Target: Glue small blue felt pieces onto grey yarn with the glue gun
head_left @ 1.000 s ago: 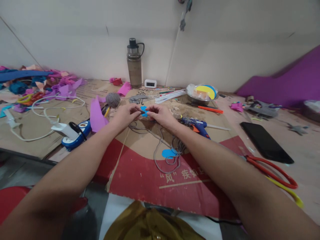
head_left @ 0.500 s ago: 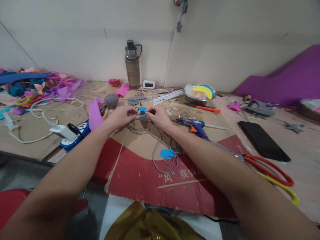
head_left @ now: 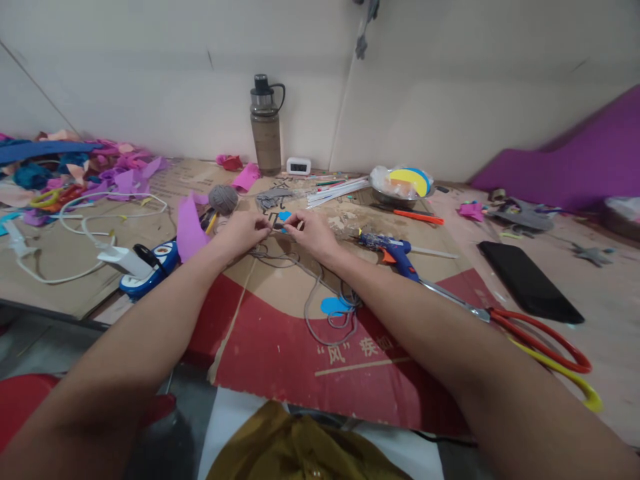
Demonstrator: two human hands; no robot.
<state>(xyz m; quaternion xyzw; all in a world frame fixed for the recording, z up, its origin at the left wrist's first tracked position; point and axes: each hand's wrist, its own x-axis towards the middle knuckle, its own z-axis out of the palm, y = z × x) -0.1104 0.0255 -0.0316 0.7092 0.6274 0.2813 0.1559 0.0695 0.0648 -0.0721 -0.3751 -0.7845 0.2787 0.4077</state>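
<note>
Fingers (head_left: 264, 225): both sets pinched closed, tips meeting on a small blue piece (head_left: 285, 216); the exact grip is too small to tell.
Left hand (head_left: 245, 231): on the piece's left side, thumb and forefinger closed on it.
Right hand (head_left: 314, 235): on the piece's right side, closed likewise.
Blue piece: held just above the cardboard (head_left: 275, 287), toward its far edge.
Yarn (head_left: 307, 310): grey strand running from the hands toward the near edge, looping round a blue disc (head_left: 334, 306).
Yarn ball (head_left: 223, 199): just left of the left hand.
Glue gun (head_left: 395, 251): right of the right hand.
Scissors (head_left: 495, 315): near the right edge, beside the right forearm.
Phone (head_left: 530, 283): beyond the scissors.
</note>
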